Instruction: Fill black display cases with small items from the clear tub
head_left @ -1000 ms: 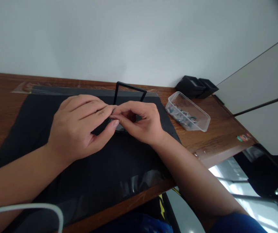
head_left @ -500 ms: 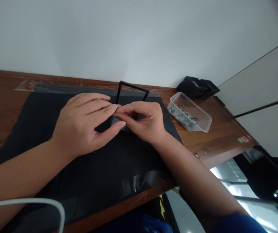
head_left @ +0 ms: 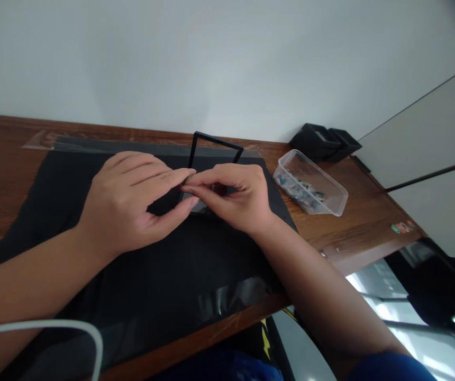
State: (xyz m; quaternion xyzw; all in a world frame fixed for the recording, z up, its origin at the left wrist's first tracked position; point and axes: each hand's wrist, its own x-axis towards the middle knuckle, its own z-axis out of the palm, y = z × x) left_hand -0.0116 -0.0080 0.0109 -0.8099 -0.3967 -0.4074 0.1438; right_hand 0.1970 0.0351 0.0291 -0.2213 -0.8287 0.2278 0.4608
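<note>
A small, thin, dark greenish piece (head_left: 187, 180) is pinched between the thumb and index finger of my right hand (head_left: 235, 193); its kind is too small to make out. My left hand (head_left: 132, 196) reaches in from the left with its index fingertip against that piece. Its thumb is held apart, lower down, and its other fingers are bent side by side. Just behind both hands a black rectangular frame (head_left: 217, 140) stands tilted on the black mat (head_left: 164, 280). My fingers cover much of its lower part.
A clear plastic box (head_left: 330, 198) with several small pieces inside sits right of the mat on the wooden table (head_left: 354, 185). Two black bins (head_left: 322, 140) stand against the wall behind it. A white cable (head_left: 72, 325) crosses the lower left.
My left hand has shifted slightly left, and its outer fingers have bent inward. My right pinch has moved a little left with the small piece, which now shows more.
</note>
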